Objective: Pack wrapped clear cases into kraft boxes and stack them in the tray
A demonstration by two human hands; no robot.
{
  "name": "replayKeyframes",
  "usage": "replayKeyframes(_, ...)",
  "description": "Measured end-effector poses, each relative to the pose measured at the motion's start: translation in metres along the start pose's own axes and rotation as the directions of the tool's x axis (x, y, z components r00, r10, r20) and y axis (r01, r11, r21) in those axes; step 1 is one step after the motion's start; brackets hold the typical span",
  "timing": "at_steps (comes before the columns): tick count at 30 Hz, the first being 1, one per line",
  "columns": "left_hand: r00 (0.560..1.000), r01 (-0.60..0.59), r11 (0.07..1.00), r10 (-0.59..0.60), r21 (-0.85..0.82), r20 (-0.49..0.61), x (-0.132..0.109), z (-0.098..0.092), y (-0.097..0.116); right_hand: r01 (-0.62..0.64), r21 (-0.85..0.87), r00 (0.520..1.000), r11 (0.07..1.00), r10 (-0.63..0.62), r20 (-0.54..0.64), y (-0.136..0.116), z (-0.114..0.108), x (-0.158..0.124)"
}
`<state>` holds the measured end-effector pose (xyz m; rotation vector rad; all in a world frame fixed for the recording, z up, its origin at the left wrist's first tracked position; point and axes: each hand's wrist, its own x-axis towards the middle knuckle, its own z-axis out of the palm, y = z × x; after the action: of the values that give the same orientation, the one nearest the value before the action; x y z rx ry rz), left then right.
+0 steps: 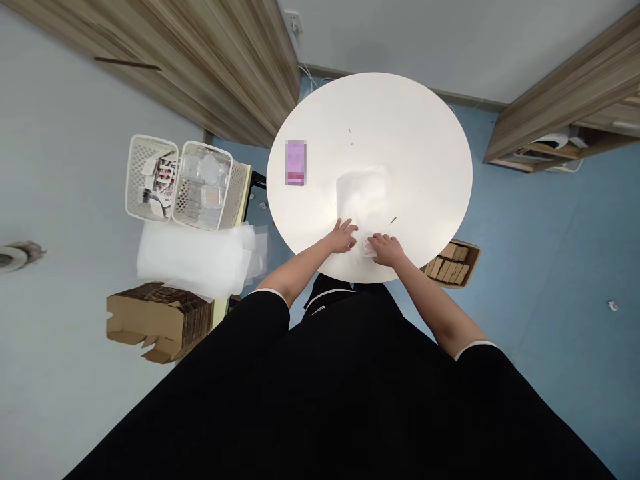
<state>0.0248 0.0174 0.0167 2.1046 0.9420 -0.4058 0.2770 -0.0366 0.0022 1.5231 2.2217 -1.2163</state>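
A thin, whitish translucent packing sheet (364, 192) lies on the round white table (430, 133) in front of me. My left hand (343, 237) rests at the sheet's near left edge, its fingers spread and bent downward. Close beside it, near the front of the table, my right hand (387, 250) has its fingers on a small clear packet (369, 249) with reddish marks. The packet appears gripped at its right side, against the tabletop. What exactly it contains is too small to make out.
A blurred purple item (295, 163) lies at the table's left. Further left are a white basket of small items (131, 180), a basket of clear plastic boxes (227, 190), stacked foam sheets (190, 253) and flattened cardboard boxes (150, 317). A carton (470, 267) holding small boxes stands lower right.
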Motion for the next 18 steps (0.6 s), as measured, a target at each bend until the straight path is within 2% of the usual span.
replayKeyframes(5, 0.999, -0.037, 0.996, 0.035, -0.079, -0.024, -0.005, -0.002, -0.004, -0.025, -0.089, 0.999, 0.996, 0.027, 0.022, -0.013, -0.002, -0.008)
replayKeyframes(9, 0.999, -0.037, 0.999, 0.037, -0.011, -0.010, -0.005, 0.003, -0.006, -0.006, -0.182, 1.000, 0.983, 0.008, 0.010, -0.027, 0.002, -0.015)
replayKeyframes(14, 1.000, -0.017, 1.000, 0.017, 0.007, -0.019, -0.003, 0.005, -0.003, -0.005, -0.183, 1.000, 0.983, 0.001, -0.022, -0.030, 0.005, -0.019)
replayKeyframes(18, 0.989, -0.127, 0.990, 0.131, 0.066, -0.068, 0.007, 0.003, 0.008, 0.014, -0.266, 0.999, 0.964, -0.027, -0.047, -0.027, 0.009, -0.019)
